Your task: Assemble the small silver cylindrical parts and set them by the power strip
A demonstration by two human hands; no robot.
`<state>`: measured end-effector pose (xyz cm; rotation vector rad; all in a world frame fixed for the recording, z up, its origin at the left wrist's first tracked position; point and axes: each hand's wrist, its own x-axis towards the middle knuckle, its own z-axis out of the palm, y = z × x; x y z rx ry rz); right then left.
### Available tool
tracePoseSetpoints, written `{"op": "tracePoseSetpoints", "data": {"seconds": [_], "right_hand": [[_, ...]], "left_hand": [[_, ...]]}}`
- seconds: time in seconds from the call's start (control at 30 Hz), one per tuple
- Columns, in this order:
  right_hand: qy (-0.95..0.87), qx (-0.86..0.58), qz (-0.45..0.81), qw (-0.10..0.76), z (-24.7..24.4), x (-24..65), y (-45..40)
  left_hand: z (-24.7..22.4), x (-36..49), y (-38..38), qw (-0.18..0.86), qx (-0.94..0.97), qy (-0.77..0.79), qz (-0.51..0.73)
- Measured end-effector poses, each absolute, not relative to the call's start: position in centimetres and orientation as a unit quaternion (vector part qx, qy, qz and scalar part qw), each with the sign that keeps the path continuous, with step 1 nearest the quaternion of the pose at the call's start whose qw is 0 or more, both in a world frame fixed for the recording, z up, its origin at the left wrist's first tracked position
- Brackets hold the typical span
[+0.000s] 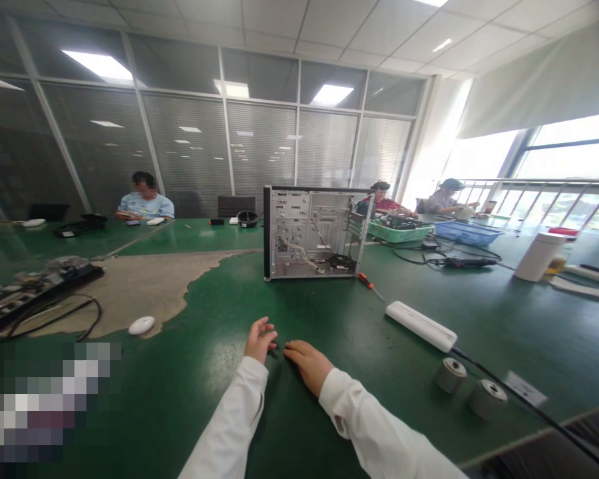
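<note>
My left hand (261, 340) hovers at or just above the green table (219, 379), its fingers loosely curled and apart. I see nothing held in it; a small dark patch by its fingertips could be a shadow or an object. Close beside it, my right hand (310, 364) rests palm down with fingers stretched out and holds nothing visible. Beyond both hands stands an open computer case (312, 233), upright, its side panel off, with loose cables (299, 251) inside. An orange-handled screwdriver (365, 281) lies at the case's lower right corner.
To the right are a white power strip (420, 326), two grey cylinders (450, 374), a white bottle (536, 256), and green (402, 231) and blue baskets (466, 233). Leftward lie a white round object (142, 325) and electronic parts (34, 286). Several people sit farther back.
</note>
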<state>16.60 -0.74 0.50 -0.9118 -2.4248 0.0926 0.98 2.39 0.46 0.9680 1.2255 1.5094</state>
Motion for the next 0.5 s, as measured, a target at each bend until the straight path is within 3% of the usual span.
{"op": "tracePoseSetpoints", "data": {"seconds": [0.27, 0.5], "right_hand": [[-0.886, -0.388, -0.016, 0.255, 1.8, 22.3, -5.2], [-0.760, -0.524, -0.234, 0.306, 2.0, 34.8, -8.9]], "left_hand": [[0.8, 0.9, 2.1, 0.473, 0.390, 0.497, 0.614], [1.2, 0.9, 1.7, 0.485, 0.389, 0.494, 0.608]]}}
